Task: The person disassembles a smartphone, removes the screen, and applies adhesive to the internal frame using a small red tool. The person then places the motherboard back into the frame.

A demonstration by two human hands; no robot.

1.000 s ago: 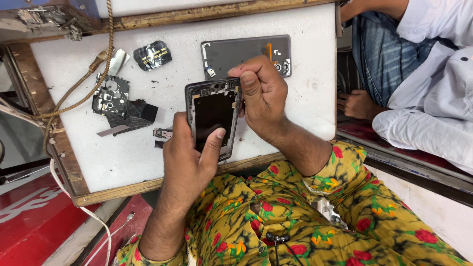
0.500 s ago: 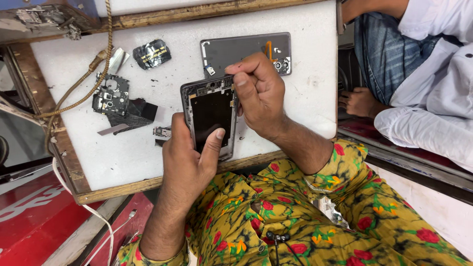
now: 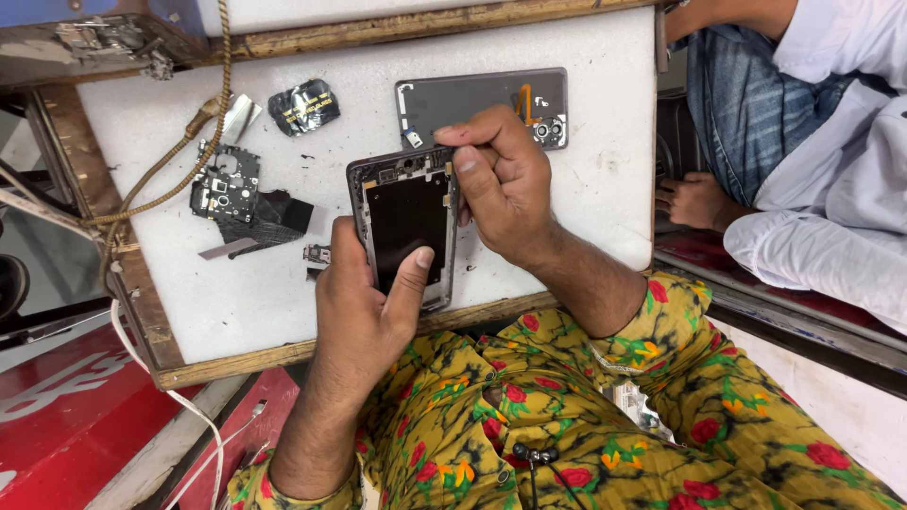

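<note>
Head view. Phone frame (image 3: 404, 222), opened and without its back, held just above the white counter (image 3: 586, 142) near its front wooden edge. Left hand (image 3: 364, 307) clamped on the frame from below, thumb laid on the dark inner panel, fingers wrapped behind the left side. Right hand (image 3: 501, 184) at the frame's upper right corner, thumb and forefinger pinched together at the rim; whether a small part or tool sits between them cannot be told.

Grey back cover (image 3: 482, 99) lying flat on the counter just beyond the frame, inner side up, camera rings at its right end, partly hidden by the right hand. Circuit board (image 3: 225, 182) to the left of the frame, well apart from it, resting beside a black sheet (image 3: 274, 219). Crumpled black foil (image 3: 304, 106) near the counter's far left. Braided cord (image 3: 203, 123) running down across the counter's left corner. Another person's hand (image 3: 694, 200) resting to the right, off the counter.
</note>
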